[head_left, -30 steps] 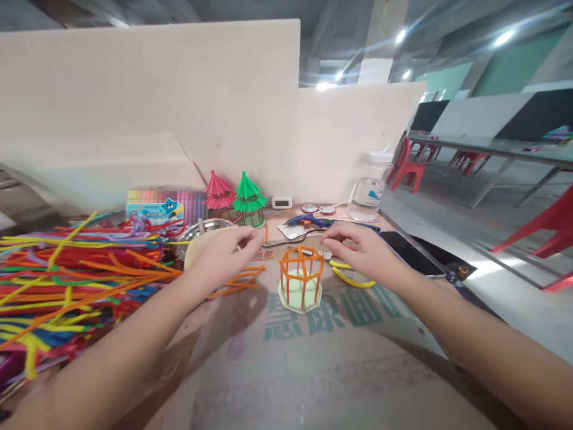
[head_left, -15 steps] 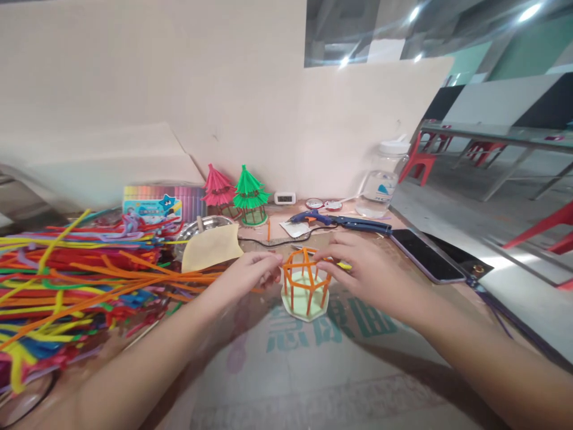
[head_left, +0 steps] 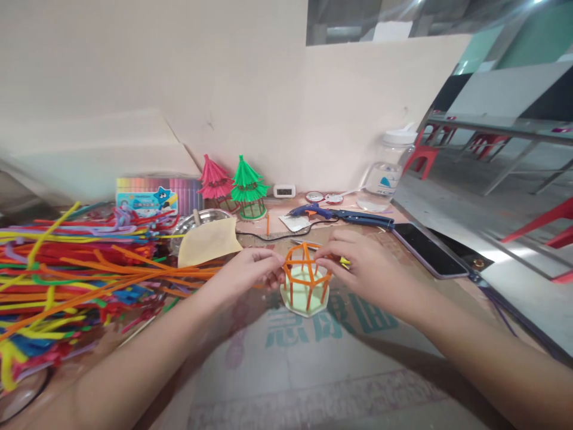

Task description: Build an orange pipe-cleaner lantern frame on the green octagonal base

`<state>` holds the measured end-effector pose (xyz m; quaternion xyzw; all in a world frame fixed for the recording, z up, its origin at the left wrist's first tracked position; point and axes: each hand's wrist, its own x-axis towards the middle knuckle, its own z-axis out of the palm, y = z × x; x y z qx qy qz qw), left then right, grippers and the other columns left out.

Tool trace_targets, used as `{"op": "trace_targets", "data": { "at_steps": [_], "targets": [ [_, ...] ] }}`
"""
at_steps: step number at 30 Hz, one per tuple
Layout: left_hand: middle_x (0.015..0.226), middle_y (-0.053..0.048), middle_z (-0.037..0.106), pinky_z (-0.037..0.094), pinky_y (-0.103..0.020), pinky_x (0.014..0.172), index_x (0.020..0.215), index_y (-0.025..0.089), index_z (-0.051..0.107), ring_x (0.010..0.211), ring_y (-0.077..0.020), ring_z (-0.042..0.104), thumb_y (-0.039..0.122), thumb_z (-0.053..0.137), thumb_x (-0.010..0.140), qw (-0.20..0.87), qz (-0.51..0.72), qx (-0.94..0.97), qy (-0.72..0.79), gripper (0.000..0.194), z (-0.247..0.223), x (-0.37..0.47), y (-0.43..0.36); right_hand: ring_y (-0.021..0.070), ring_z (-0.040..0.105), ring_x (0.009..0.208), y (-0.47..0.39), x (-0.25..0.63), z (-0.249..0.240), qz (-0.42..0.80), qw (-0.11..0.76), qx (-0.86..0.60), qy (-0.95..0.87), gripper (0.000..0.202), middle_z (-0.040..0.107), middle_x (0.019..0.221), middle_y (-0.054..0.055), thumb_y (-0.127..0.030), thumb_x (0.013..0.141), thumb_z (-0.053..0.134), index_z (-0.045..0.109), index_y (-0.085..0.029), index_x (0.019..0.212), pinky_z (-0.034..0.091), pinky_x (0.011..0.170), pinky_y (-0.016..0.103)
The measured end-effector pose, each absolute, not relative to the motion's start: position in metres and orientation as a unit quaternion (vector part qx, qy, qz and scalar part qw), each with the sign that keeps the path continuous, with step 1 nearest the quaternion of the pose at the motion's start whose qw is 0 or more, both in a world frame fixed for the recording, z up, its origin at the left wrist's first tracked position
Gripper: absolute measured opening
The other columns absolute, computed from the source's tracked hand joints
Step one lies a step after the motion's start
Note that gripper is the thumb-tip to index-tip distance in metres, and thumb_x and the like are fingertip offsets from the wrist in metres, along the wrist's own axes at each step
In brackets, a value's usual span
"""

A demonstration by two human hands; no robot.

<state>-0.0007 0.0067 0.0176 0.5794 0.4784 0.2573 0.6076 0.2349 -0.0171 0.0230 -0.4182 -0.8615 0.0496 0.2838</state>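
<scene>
A small pavilion-like frame (head_left: 310,282) of orange pipe cleaners stands upright on a pale green many-sided base (head_left: 308,306) in the middle of the table. Orange strips cross over its top. My left hand (head_left: 259,269) is closed at the frame's left upper edge, thumb and forefinger pinching the orange pipe cleaner there. On the opposite side, my right hand (head_left: 353,263) pinches the right upper edge between thumb and fingers. Something small and yellow shows beside the right fingers; its kind is unclear.
Loose pipe cleaners (head_left: 89,269) heap up at left beside yellow paper (head_left: 208,242) and a metal bowl (head_left: 217,215). Finished pink (head_left: 215,179) and green (head_left: 247,182) pavilions stand behind. A glue gun (head_left: 313,210), bottle (head_left: 385,173) and phone (head_left: 430,251) lie toward the right.
The camera view has tilted slightly, shifting the background. Both hands stay pinched at the orange frame's top, moving only a little, and the frame keeps its place.
</scene>
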Motion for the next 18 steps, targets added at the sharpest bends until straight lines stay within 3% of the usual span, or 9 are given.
{"op": "trace_targets", "data": {
  "at_steps": [18],
  "targets": [
    [0.067, 0.0, 0.062, 0.041, -0.024, 0.058, 0.075, 0.014, 0.063, 0.057, -0.0096, 0.054, 0.052, 0.076, 0.072, 0.661, 0.247, 0.566, 0.427, 0.04, 0.009, -0.009, 0.013, 0.019, 0.062, 0.086, -0.016, 0.239, 0.031, 0.069, 0.306, -0.444, -0.84, 0.016, 0.07, 0.089, 0.005, -0.023, 0.096, 0.055, 0.07, -0.018, 0.092, 0.044, 0.076, 0.03]
  ]
}}
